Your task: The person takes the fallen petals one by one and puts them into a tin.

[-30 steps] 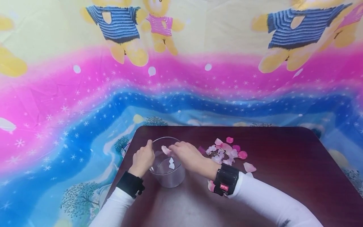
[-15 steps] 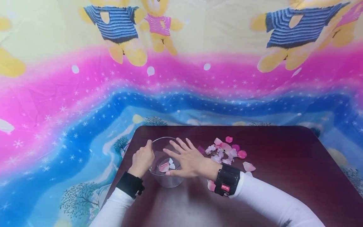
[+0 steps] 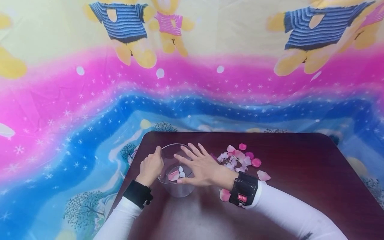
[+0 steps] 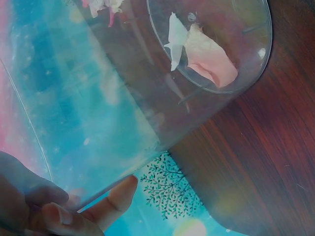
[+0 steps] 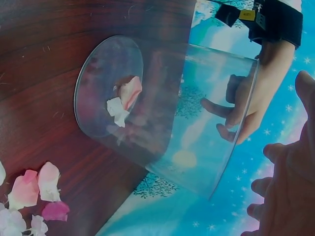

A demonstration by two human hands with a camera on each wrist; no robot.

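Clear cup (image 3: 175,173) standing near the table's (image 3: 300,166) left edge, toward the front-left corner, gripped at its rim and wall by the left hand (image 3: 151,168) — fingers curled round the plastic, as the left wrist view shows (thumb tip pressed against the wall). Right hand (image 3: 201,166) held flat over the cup's mouth, fingers straight and spread, holding nothing. Inside the cup (image 5: 162,113), on its base: two petals, one pink (image 4: 211,59) and one white (image 4: 175,39); possibly a third small white scrap, too small to tell. Loose heap of petals (image 3: 238,159) lying to the right of the cup, nearer the table's middle — roughly a dozen, pink and white mixed, overlapped too much for an exact count. Two more stragglers apart from the heap: one pale pink (image 3: 263,175) to its right, one pink (image 3: 224,194) just beside the right wristband. One cup, two hands, one table. Risks, as a judgement: cup light and tall, so a knock from the spread hand or a slackened left grip could tip it and spill the petals; sleeve or wrist dragging across the table could sweep the near straggler off the front edge; petals so light that a quick hand movement could scatter the heap.
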